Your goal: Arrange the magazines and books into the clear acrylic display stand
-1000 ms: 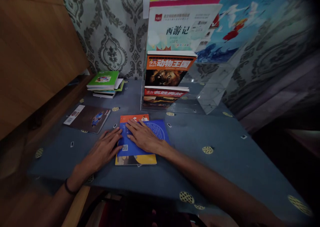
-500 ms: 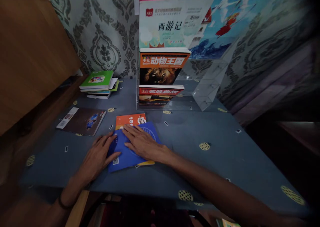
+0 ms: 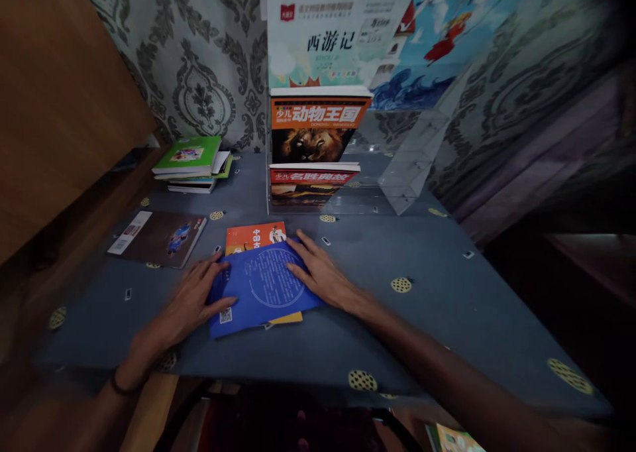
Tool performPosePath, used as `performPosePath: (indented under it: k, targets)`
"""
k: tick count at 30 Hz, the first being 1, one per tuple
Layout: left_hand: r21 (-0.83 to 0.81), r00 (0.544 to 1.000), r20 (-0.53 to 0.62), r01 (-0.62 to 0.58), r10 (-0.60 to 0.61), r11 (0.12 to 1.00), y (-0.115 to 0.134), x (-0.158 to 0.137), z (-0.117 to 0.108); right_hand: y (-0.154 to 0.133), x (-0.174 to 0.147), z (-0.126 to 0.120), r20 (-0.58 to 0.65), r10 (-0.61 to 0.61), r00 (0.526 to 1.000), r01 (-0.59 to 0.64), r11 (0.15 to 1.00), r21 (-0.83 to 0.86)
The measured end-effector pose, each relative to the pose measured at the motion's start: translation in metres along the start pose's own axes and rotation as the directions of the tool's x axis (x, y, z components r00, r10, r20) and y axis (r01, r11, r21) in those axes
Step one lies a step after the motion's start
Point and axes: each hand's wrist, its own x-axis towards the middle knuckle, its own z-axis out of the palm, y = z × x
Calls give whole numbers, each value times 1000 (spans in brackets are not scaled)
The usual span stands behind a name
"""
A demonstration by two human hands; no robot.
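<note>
Tabletop [image 3: 457, 306]: was grey-blue, dotted with yellow pineapple prints [image 3: 401, 285], its back edge toward a patterned wall [image 3: 203, 101].
Left hand [image 3: 191, 299]: lay with fingers extended at the left end of a blue book [image 3: 263, 296], thumb on the cover near its printed square code; a dark band [image 3: 122, 387] circled the wrist.
Right hand [image 3: 320, 270]: rested with fingers spread and straight over that book's right end.
Blue book: lay slightly askew, left of the middle of the tabletop's front edge and a little in from it.
Orange book [image 3: 265, 233]: showed past the blue one's far side, partly covered by it; a yellow corner [image 3: 288, 318] peeked out at the near side.
Brown book [image 3: 159, 238]: lay flat toward the left edge, near the left hand.
Stack of books [image 3: 186, 160]: sat at the back left corner, green cover on top.
Clear rack [image 3: 417, 164]: stood toward the back edge, holding upright books, among them one with a lion cover [image 3: 311, 140].
Wooden panel [image 3: 64, 107]: rose beyond the left edge.
</note>
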Motion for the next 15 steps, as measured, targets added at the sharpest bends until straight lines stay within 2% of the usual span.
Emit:
performPosePath:
  k: [3,5,7,9,12,15]
  targets:
    - [-65,999,31,28,-26,997,3,9,-7,8,1,1,-117,92,989,-69,980,189]
    - [-87,998,13,68,-67,994,4,14,-9,11,3,3,-130,179,975,-117,917,382]
    - [-95,992,-34,119,-123,988,5,19,-8,13,4,4,-99,250,963,-156,820,551]
    - [-120,983,-75,160,-170,980,5,24,-7,13,5,5,-66,296,953,-184,739,648]
    - [-199,970,-36,228,-239,953,5,30,-7,11,5,2,-10,355,935,-243,660,711]
    - [-278,949,7,304,-314,911,7,33,-7,7,0,-3,96,396,913,-325,568,756]
